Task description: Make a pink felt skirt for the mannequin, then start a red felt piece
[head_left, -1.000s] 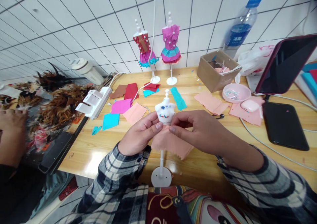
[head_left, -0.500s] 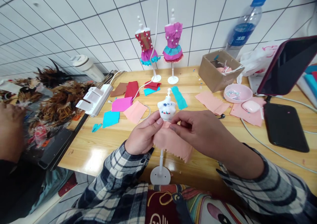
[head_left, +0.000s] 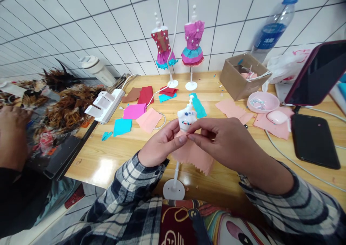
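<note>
A small white mannequin [head_left: 187,117] on a thin stand with a round base [head_left: 173,189] is tilted towards me over the table's near edge. A piece of salmon-pink cloth [head_left: 194,157] hangs round its waist. My left hand [head_left: 161,144] pinches the cloth against the mannequin's waist from the left. My right hand [head_left: 225,142] pinches the same cloth from the right, fingertips meeting those of the left. Both hands are closed on the cloth.
Two dressed mannequins [head_left: 163,48] [head_left: 193,44] stand at the back. Cloth scraps [head_left: 133,111] lie about, with a power strip [head_left: 104,105], cardboard box [head_left: 242,76], pink bowl [head_left: 262,102], water bottle [head_left: 273,25], tablet [head_left: 315,139] and propped phone [head_left: 319,71]. Another person's hand [head_left: 12,133] works among feathers [head_left: 69,106] at left.
My fingertips have drawn closer together at the mannequin's waist, gathering the pink cloth. The view has shifted slightly; the other person's hand at left moved a little.
</note>
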`<state>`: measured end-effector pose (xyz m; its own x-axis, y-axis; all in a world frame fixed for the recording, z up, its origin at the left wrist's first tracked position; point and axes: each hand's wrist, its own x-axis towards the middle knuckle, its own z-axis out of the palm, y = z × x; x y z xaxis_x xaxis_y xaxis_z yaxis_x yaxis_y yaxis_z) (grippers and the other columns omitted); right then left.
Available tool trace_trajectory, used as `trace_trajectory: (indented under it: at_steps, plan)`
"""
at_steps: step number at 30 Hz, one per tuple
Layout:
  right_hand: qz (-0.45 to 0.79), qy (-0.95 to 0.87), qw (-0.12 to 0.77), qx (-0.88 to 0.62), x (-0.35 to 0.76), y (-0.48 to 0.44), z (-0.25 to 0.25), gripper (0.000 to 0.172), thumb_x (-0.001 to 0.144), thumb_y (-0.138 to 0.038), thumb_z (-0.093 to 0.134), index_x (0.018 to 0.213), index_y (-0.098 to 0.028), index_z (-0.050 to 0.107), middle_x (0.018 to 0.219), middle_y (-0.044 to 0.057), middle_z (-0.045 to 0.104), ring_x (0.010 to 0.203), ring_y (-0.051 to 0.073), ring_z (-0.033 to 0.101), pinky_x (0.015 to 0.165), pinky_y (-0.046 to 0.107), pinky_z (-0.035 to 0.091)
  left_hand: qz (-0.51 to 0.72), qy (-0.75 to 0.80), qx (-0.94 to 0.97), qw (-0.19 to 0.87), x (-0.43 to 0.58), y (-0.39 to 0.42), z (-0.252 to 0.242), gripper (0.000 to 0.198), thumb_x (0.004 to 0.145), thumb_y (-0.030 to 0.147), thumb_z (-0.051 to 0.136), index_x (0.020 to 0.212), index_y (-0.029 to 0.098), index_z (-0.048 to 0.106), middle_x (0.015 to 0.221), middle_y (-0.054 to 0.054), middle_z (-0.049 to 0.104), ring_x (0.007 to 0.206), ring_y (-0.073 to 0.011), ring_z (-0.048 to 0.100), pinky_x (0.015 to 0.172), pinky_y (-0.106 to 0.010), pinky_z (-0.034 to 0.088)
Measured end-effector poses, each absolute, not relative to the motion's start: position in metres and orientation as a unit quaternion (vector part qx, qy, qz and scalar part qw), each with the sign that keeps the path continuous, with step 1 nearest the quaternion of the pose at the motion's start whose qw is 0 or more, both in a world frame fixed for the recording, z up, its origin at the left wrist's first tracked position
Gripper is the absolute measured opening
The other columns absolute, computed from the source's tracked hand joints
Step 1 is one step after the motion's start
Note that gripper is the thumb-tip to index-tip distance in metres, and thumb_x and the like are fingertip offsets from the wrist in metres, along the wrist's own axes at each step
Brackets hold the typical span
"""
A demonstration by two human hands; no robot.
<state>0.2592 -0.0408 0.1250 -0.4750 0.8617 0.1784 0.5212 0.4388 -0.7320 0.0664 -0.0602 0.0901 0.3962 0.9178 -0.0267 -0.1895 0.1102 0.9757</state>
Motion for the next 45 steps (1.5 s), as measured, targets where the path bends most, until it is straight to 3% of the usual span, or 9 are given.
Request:
trace_trajectory:
  at_steps: [15, 25, 29, 34, 38, 45]
  plan:
    - [0.284, -0.808, 0.247, -0.453, 0.259, -0.042, 0.123, 0.009, 0.084, -0.029, 0.063, 0.082, -0.023, 0.070, 0.057, -0.004, 0.061, 0.050, 0.010, 0.049, 0.053, 0.024, 0.031, 0.388, 0.363, 0.585, 0.613, 0.068, -0.061, 0.096, 0.041, 0.093, 0.028, 0.056, 0.133, 0.021, 0.054, 0.142, -0.009, 0.052, 0.133, -0.0277, 0.043, 0.111, -0.040, 0.032]
    - [0.260, -0.810, 0.238, -0.469, 0.259, -0.043, 0.119, 0.011, 0.084, -0.030, 0.063, 0.080, -0.022, 0.069, 0.063, -0.002, 0.066, 0.053, 0.011, 0.053, 0.055, 0.025, 0.032, 0.376, 0.436, 0.642, 0.507, 0.083, -0.071, 0.103, 0.036, 0.097, 0.031, 0.047, 0.130, 0.019, 0.055, 0.137, -0.009, 0.056, 0.124, -0.0255, 0.050, 0.108, -0.037, 0.034]
    - [0.277, -0.802, 0.242, -0.471, 0.258, -0.042, 0.120, 0.011, 0.083, -0.032, 0.064, 0.079, -0.022, 0.068, 0.061, -0.003, 0.064, 0.052, 0.011, 0.052, 0.055, 0.024, 0.032, 0.393, 0.428, 0.616, 0.532, 0.080, -0.069, 0.098, 0.035, 0.097, 0.032, 0.048, 0.128, 0.020, 0.058, 0.135, -0.008, 0.058, 0.122, -0.0254, 0.052, 0.107, -0.038, 0.035]
    - [0.347, -0.775, 0.246, -0.468, 0.260, -0.040, 0.122, 0.023, 0.082, -0.045, 0.064, 0.087, -0.023, 0.070, 0.056, -0.004, 0.060, 0.049, 0.010, 0.050, 0.052, 0.024, 0.033, 0.426, 0.433, 0.540, 0.583, 0.066, -0.064, 0.091, 0.036, 0.094, 0.035, 0.054, 0.126, 0.021, 0.061, 0.133, -0.006, 0.060, 0.129, -0.0288, 0.047, 0.107, -0.040, 0.034]
    - [0.376, -0.773, 0.235, -0.454, 0.260, -0.038, 0.120, 0.024, 0.083, -0.045, 0.064, 0.085, -0.023, 0.072, 0.060, -0.003, 0.063, 0.052, 0.011, 0.052, 0.053, 0.025, 0.034, 0.426, 0.427, 0.514, 0.610, 0.061, -0.063, 0.090, 0.038, 0.093, 0.037, 0.055, 0.128, 0.021, 0.060, 0.126, -0.008, 0.065, 0.122, -0.0293, 0.053, 0.102, -0.041, 0.040]
    - [0.388, -0.779, 0.244, -0.429, 0.259, -0.034, 0.113, 0.024, 0.088, -0.037, 0.057, 0.081, -0.021, 0.073, 0.073, 0.000, 0.071, 0.063, 0.013, 0.059, 0.056, 0.026, 0.036, 0.429, 0.409, 0.532, 0.604, 0.063, -0.062, 0.087, 0.035, 0.094, 0.033, 0.055, 0.126, 0.022, 0.063, 0.134, -0.006, 0.061, 0.132, -0.0283, 0.046, 0.111, -0.042, 0.032]
